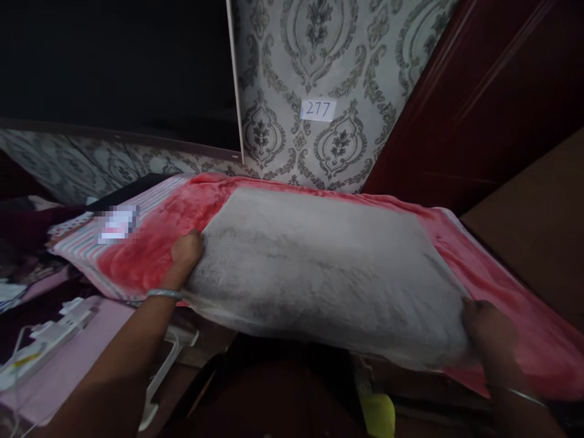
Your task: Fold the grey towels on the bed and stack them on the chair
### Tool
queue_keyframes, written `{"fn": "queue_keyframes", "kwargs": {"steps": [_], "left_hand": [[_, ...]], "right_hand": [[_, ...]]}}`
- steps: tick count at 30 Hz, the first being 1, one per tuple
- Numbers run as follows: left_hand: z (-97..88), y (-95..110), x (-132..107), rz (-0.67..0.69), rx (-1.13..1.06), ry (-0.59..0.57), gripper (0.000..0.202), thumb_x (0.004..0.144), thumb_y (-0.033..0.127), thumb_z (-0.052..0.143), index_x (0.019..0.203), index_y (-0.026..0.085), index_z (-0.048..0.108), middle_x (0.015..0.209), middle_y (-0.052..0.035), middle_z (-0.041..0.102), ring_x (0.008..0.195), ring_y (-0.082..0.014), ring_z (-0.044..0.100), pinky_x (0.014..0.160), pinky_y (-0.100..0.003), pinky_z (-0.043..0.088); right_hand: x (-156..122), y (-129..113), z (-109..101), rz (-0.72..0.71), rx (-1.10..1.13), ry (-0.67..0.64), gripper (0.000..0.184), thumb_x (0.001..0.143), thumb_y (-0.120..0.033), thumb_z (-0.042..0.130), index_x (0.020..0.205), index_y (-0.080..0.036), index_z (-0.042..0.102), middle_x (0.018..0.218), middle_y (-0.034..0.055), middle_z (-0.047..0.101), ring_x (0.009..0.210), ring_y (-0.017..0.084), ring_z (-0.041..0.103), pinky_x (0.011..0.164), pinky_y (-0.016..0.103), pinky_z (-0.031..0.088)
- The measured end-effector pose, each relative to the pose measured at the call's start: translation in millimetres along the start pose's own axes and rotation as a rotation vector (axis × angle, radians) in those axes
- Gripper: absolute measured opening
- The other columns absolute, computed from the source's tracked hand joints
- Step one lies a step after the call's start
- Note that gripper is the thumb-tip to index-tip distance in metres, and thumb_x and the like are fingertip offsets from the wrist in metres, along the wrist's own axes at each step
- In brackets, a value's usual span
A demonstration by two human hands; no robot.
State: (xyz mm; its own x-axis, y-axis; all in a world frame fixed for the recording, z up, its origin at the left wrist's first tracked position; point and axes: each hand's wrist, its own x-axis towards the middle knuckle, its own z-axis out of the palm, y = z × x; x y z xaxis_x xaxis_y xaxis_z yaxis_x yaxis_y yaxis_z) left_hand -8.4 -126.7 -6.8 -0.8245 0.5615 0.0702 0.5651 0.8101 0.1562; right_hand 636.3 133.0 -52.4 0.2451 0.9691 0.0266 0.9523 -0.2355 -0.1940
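Note:
A large grey-white pillow (319, 267) lies across a red fleece blanket (155, 231) in the middle of the view. My left hand (186, 254) is closed on the pillow's left end, with a bangle on that wrist. At the lower right, my right hand (486, 331) grips the pillow's right corner, fingers curled over the edge. The blanket spreads out beneath the pillow and shows past both ends.
Behind stands a patterned wallpaper wall with a paper label reading 277 (318, 110) and a dark screen (118, 67). A dark red wooden door (493, 103) is at the right. A white power strip (50, 337) lies on pink cloth at lower left; a yellow-green object (378, 413) sits below.

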Motion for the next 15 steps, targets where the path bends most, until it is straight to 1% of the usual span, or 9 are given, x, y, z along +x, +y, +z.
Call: {"fn": "queue_keyframes", "kwargs": {"steps": [3,7,11,13,15], "left_hand": [[0.4,3.3,-2.5,-0.032,0.034,-0.007,0.047,0.100,0.032,0.033,0.127,0.010,0.066,0.116,-0.0255,0.072,0.109,-0.0363,0.068,0.081,-0.040,0.050],[-5.5,1.6,-8.0,-0.019,0.056,0.005,0.050,0.100,0.034,0.033,0.130,0.010,0.065,0.118,-0.0241,0.072,0.109,-0.0354,0.069,0.080,-0.039,0.051],[-12.3,-16.4,-24.1,0.018,0.065,-0.029,0.050,0.099,0.034,0.034,0.131,0.011,0.065,0.118,-0.0218,0.073,0.108,-0.0357,0.069,0.080,-0.040,0.052],[-12.2,-25.6,-34.0,0.017,0.061,-0.043,0.051,0.099,0.034,0.034,0.131,0.010,0.065,0.119,-0.0218,0.073,0.109,-0.0359,0.069,0.082,-0.040,0.052],[-10.0,-28.9,-42.3,0.012,0.050,-0.050,0.051,0.099,0.034,0.034,0.131,0.008,0.064,0.119,-0.0229,0.072,0.109,-0.0360,0.068,0.084,-0.040,0.052]], "right_hand": [[-5.1,0.1,2.3,0.043,0.031,0.030,0.077,0.096,-0.049,0.019,0.134,-0.002,0.067,0.115,0.0371,0.068,0.114,0.049,0.066,0.086,0.059,0.053],[-9.5,-0.3,-0.3,0.072,0.026,0.016,0.079,0.096,-0.051,0.018,0.135,0.001,0.065,0.119,0.0378,0.066,0.116,0.048,0.064,0.088,0.058,0.053],[-17.8,12.9,-0.8,0.106,0.013,0.040,0.076,0.097,-0.049,0.021,0.133,-0.001,0.068,0.117,0.0351,0.069,0.114,0.046,0.067,0.085,0.054,0.054],[-25.0,20.0,0.6,0.128,0.007,0.069,0.075,0.098,-0.047,0.021,0.132,-0.001,0.068,0.112,0.0350,0.070,0.113,0.046,0.067,0.083,0.053,0.053],[-32.8,22.0,0.9,0.141,-0.003,0.084,0.073,0.099,-0.045,0.022,0.131,0.001,0.068,0.108,0.0354,0.070,0.112,0.045,0.068,0.081,0.052,0.053]]}}
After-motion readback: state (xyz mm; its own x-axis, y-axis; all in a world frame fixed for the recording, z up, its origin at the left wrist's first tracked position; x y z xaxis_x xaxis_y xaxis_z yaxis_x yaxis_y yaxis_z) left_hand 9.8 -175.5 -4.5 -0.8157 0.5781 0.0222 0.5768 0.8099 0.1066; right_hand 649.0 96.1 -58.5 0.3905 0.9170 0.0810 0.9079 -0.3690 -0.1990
